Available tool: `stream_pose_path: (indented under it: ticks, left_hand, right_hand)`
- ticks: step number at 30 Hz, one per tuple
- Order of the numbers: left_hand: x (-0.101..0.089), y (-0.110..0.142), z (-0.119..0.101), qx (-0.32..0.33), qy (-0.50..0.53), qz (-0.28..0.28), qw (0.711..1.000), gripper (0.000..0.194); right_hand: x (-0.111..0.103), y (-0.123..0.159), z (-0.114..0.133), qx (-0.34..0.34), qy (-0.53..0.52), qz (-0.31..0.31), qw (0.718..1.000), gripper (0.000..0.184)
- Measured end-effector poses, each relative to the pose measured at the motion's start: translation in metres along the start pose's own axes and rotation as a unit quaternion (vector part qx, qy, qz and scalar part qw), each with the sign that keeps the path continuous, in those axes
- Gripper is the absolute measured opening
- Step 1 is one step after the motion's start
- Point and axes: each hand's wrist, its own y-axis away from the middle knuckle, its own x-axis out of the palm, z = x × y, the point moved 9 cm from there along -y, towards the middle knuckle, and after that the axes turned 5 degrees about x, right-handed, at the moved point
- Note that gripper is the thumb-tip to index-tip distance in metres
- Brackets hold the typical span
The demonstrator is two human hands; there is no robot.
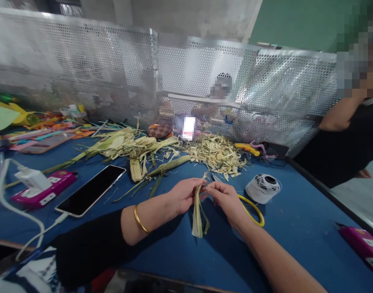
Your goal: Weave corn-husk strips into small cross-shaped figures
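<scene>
My left hand [185, 196] is closed on a pale green corn husk [198, 219], whose long strips hang down below the fingers. Close beside it, my right hand [225, 198] is pinched at the husk's upper end; what lies between its fingertips is too small to make out. Partly under the right hand lie scissors with a yellow handle [261, 217], and a bit of blade shows past the fingers. To the right stands a spool of white thread [262, 188].
Behind my hands lie a heap of shredded husk [218, 154] and larger husks [122, 144]. A charging phone [91, 190] and a magenta power strip [47, 191] are at left. A perforated metal screen [113, 73] backs the blue table. A person [342, 134] is at right.
</scene>
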Motion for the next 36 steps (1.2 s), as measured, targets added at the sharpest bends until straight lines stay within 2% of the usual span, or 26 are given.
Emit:
stream_pose_path:
  ticks: [3, 6, 8, 12, 15, 18, 21, 24, 27, 30, 32, 36]
  left_hand:
    - [-0.017, 0.0, -0.004, 0.036, -0.068, -0.1, 0.992, 0.005]
    - [-0.019, 0.001, -0.015, 0.113, -0.162, -0.121, 0.973, 0.009]
    - [-0.016, 0.001, -0.018, 0.151, -0.209, -0.105, 0.96, 0.016]
    - [-0.006, 0.0, -0.018, 0.185, -0.253, -0.043, 0.949, 0.015]
    - [-0.001, -0.001, -0.014, 0.179, -0.278, -0.017, 0.944, 0.01]
    - [0.0, -0.002, -0.012, 0.166, -0.291, -0.014, 0.942, 0.007]
    - [-0.003, -0.001, -0.013, 0.168, -0.285, -0.028, 0.943, 0.007]
    - [-0.007, -0.002, -0.014, 0.178, -0.269, -0.048, 0.945, 0.006]
    - [-0.012, -0.002, -0.014, 0.185, -0.259, -0.072, 0.945, 0.006]
    - [-0.016, -0.002, -0.016, 0.191, -0.262, -0.097, 0.941, 0.007]
    - [-0.018, -0.002, -0.017, 0.193, -0.265, -0.108, 0.938, 0.005]
    - [-0.019, -0.002, -0.017, 0.188, -0.267, -0.115, 0.938, 0.007]
  right_hand:
    - [-0.002, -0.002, 0.002, -0.018, 0.039, 0.0, 0.999, 0.028]
    - [0.003, -0.001, 0.003, -0.027, 0.066, 0.023, 0.997, 0.026]
    - [0.006, -0.001, 0.001, -0.012, 0.055, 0.043, 0.997, 0.025]
    - [0.009, -0.001, -0.001, 0.017, -0.004, 0.07, 0.997, 0.022]
    - [0.006, -0.002, -0.001, 0.02, -0.034, 0.073, 0.997, 0.021]
    - [0.004, -0.004, 0.0, 0.004, -0.016, 0.077, 0.997, 0.022]
    - [-0.006, -0.007, 0.002, -0.032, 0.033, 0.037, 0.998, 0.018]
    - [-0.018, -0.007, 0.012, -0.106, 0.158, -0.035, 0.981, 0.022]
    - [-0.014, -0.007, 0.015, -0.157, 0.268, -0.043, 0.949, 0.021]
    - [-0.011, -0.008, 0.016, -0.195, 0.289, -0.055, 0.936, 0.022]
    - [-0.013, -0.009, 0.015, -0.196, 0.293, -0.073, 0.933, 0.022]
    - [-0.019, -0.011, 0.011, -0.146, 0.316, -0.101, 0.932, 0.015]
